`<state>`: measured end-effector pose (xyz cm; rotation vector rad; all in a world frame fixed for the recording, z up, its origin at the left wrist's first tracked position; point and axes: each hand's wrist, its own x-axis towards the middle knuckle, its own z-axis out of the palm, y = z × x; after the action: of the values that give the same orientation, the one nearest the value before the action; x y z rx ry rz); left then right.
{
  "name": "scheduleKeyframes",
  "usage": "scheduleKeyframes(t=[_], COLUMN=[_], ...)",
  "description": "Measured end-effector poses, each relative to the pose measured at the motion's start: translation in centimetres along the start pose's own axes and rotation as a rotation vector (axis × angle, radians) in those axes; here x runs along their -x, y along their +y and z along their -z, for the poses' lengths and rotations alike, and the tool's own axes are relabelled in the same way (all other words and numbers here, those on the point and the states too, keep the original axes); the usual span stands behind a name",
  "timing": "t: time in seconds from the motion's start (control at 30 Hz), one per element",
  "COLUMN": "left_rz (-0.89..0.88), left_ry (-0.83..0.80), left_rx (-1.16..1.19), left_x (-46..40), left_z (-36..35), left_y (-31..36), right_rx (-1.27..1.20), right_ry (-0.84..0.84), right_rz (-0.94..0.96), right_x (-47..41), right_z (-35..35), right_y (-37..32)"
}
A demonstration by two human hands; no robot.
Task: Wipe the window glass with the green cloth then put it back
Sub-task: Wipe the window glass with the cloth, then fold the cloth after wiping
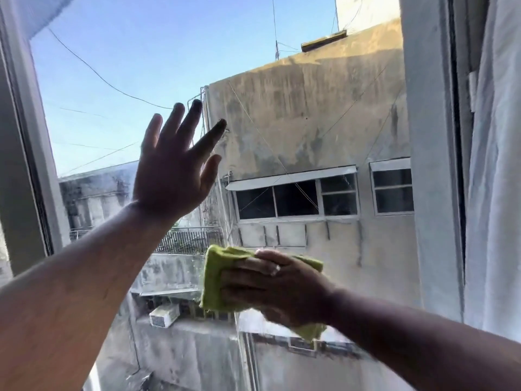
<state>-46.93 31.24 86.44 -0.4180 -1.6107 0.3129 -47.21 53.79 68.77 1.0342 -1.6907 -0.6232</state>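
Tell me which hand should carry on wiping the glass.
Right. The right hand already presses the green cloth against the window glass; the left hand is open, fingers spread, holding nothing.

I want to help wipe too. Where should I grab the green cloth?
Probably by the left end of the green cloth, coming from the left. That folded edge sticks out free, while the right hand lies flat over its middle, pressing it against the window glass.

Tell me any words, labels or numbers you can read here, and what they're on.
None can be read.
The green cloth under the right hand shows no label.
The left hand, the window glass and the building outside carry no lettering or signs.
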Motion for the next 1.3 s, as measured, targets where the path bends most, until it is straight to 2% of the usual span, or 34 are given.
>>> scheduleKeyframes(t=[0.13,0.2,0.27,0.33,0.4,0.43,0.47,0.53,0.57,0.6,0.7,0.87,1.03,1.1,1.2,1.3], left_rz=[-0.001,-0.001,0.001,0.003,-0.002,-0.005,-0.007,-0.009,-0.004,0.003,-0.010,-0.005,0.194,0.193,0.237,0.446], left_ry=[0.012,0.008,0.000,0.001,-0.003,-0.010,-0.016,-0.044,-0.073,-0.106,-0.221,-0.372,-0.425,-0.411,-0.465,-0.514], left_rx=[-0.010,-0.016,-0.018,-0.021,-0.011,0.008,0.034,0.116,0.171,0.226,0.316,0.192,0.239,0.290,0.678,1.001], left_x=[0.0,0.1,0.0,0.0,0.0,0.0,-0.1,0.0,0.1,0.4,3.1,10.8,11.8,11.0,11.2,13.3], left_z=[-0.3,-0.5,-0.8,-0.8,-0.8,-0.7,-0.5,0.1,0.6,1.1,2.8,5.3,5.9,6.1,7.6,9.6], left_y=[0.2,0.4,0.7,1.0,1.0,1.0,1.0,0.9,0.8,0.8,1.1,2.4,5.1,5.6,5.5,4.6], right_rx=[0.054,0.066,0.039,0.042,0.027,0.001,-0.036,-0.080,-0.077,-0.069,-0.075,-0.137,-0.222,-0.241,-0.307,-0.584], right_ry=[0.173,0.206,0.247,0.334,0.423,0.434,0.370,0.118,0.028,-0.024,-0.084,0.052,0.314,0.344,0.253,0.100], right_rz=[-0.580,-0.764,-0.867,-0.968,-0.934,-0.792,-0.573,-0.114,0.009,0.054,0.031,-0.005,-0.371,-0.501,-0.631,-0.715], right_x=[5.3,7.2,7.5,5.2,1.3,-0.6,-2.4,-3.9,-3.6,-3.3,-3.2,-2.9,-1.5,-0.5,1.0,1.9], right_z=[4.1,5.9,6.4,5.7,3.7,2.3,1.2,0.0,-0.1,0.1,1.2,1.0,1.1,1.8,3.3,3.9], right_y=[15.8,21.8,24.0,21.9,16.3,12.6,8.4,2.1,1.0,1.0,1.7,1.2,1.0,1.2,0.8,-0.9])
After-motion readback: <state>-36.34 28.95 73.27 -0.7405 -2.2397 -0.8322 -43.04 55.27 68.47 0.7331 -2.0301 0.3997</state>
